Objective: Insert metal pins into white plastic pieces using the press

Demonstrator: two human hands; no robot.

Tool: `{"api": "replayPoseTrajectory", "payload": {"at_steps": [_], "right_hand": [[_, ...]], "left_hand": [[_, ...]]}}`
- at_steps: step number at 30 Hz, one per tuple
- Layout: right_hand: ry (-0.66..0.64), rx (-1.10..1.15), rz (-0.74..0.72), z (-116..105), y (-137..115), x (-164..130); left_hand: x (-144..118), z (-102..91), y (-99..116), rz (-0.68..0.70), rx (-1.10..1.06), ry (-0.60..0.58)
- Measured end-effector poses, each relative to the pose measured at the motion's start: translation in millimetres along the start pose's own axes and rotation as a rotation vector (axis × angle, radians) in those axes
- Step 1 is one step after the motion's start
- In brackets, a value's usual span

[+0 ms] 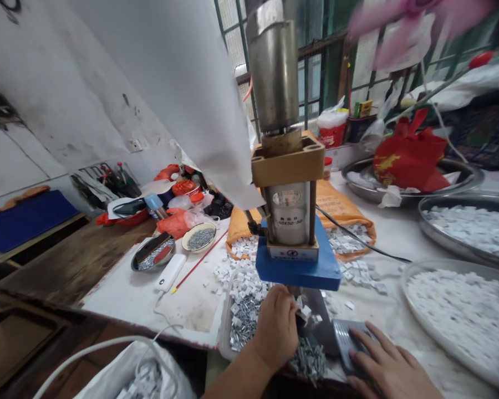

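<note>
A: Where's the part?

B: Small white plastic clip (303,311) sits right under the blue-based pneumatic press (298,269). Your left hand (276,327) is on it, fingers pinched shut around it. Looks like the loading step.

A: Right hand?

B: Right hand (385,363) lies flat, fingers spread, on the grey ribbed pad (344,339) just beside the press. It grips nothing.

A: Next?

B: Seat the clip square, and clear your left fingers. Loose steel nails (310,360) lie close below.

Red bag (410,158) (in steel tray (466,180))
</note>
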State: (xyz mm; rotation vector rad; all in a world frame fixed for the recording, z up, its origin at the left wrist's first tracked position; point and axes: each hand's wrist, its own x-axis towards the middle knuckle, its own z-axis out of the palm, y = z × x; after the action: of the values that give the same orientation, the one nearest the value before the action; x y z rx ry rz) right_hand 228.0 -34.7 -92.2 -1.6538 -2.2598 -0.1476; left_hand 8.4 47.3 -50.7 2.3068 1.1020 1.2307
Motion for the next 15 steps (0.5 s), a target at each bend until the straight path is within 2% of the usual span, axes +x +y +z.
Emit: {"api": "replayPoseTrajectory", "payload": {"at_steps": [4,7,9,12,15], "right_hand": [[0.033,0.025,0.022,5,1,3],[0.086,0.106,0.058,-1,-4,20],[0.153,0.178,0.053,-7,-12,36],[0.202,0.285,-0.041,-15,-28,60],[0.180,0.348,-0.140,-16,-42,78]], "left_hand": [[0,-1.5,2,-0.128,-0.081,0.001],[0,-7.0,7,-0.229,-0.223,-0.013],[0,-10.6,11,-0.228,-0.261,-0.023],[2,-10.9,13,-0.241,-0.250,-0.028],[9,-5.0,7,-0.426,-0.338,-0.022]]}}
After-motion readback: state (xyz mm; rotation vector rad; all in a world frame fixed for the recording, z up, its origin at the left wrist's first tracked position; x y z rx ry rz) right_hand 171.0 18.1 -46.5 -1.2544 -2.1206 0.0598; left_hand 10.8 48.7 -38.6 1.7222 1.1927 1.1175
